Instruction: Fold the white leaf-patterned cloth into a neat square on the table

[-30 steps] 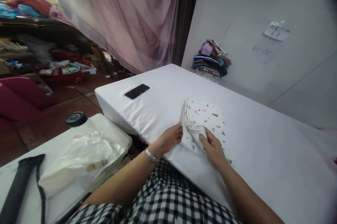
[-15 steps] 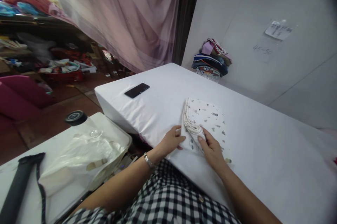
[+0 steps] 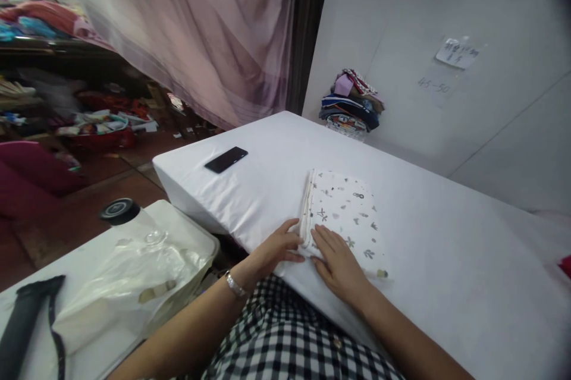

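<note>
A folded white cloth [image 3: 345, 207] with small grey-green printed motifs lies flat on the white-covered table [image 3: 428, 231]. Its layered fold runs along the left side. My right hand [image 3: 336, 261] rests on the near left corner of the cloth, palm down with the fingers stretched out. At the same corner, my left hand [image 3: 279, 249] touches the folded edge from the side, its fingers apart. Neither hand grips the cloth.
A black phone [image 3: 226, 159] lies toward the table's far left. Folded clothes [image 3: 350, 103] are stacked against the wall. On a side table at left are a clear plastic bag [image 3: 120, 279], a black-lidded jar [image 3: 119, 212] and a dark strapped item [image 3: 33, 314].
The cloth's near left corner, curled back in my right hand before, now lies flat. My right hand has opened and spread over it. The left hand has moved to the cloth's edge.
</note>
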{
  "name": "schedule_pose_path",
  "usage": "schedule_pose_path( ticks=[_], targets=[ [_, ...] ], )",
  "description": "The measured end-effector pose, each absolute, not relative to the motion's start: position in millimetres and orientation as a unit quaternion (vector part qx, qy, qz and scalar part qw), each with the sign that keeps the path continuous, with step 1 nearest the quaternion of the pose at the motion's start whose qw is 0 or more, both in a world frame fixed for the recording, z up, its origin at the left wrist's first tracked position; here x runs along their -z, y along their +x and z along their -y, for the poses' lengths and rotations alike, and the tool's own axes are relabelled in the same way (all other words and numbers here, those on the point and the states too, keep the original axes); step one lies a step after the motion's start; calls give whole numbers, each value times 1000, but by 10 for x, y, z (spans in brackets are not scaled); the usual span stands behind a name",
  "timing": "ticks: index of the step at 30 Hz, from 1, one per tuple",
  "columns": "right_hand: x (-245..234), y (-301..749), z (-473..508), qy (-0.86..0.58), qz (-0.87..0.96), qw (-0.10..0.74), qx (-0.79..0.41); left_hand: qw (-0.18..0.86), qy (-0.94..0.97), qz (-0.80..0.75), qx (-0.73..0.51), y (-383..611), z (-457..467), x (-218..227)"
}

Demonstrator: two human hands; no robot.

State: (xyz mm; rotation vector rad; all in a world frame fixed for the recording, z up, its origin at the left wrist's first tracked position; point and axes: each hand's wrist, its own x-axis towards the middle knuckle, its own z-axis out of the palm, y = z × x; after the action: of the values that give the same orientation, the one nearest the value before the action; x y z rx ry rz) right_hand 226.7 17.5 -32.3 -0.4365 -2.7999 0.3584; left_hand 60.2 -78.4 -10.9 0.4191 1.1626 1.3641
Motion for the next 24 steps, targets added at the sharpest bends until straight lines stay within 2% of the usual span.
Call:
schedule_pose_path(
  ticks=[3,7,10,14,19,24],
  targets=[
    [296,2277,-168,-154,971,114,-144,591,205,-533,-569,607,785,102],
    [139,2297,-266,-135,959,82,-236,534,242,-596,-549,676,729,187],
    [-42,2271,-462,-159,941,104,-280,505,279,-610,-544,703,700,246],
    [-116,2183,-815,-226,944,130,-202,494,292,-626,-528,692,696,263],
    [154,2136,-1113,-266,952,30,-147,475,306,-644,-516,686,716,240],
    [160,2079,-1171,-262,950,13,-169,470,309,-646,-515,693,728,231]
  ],
)
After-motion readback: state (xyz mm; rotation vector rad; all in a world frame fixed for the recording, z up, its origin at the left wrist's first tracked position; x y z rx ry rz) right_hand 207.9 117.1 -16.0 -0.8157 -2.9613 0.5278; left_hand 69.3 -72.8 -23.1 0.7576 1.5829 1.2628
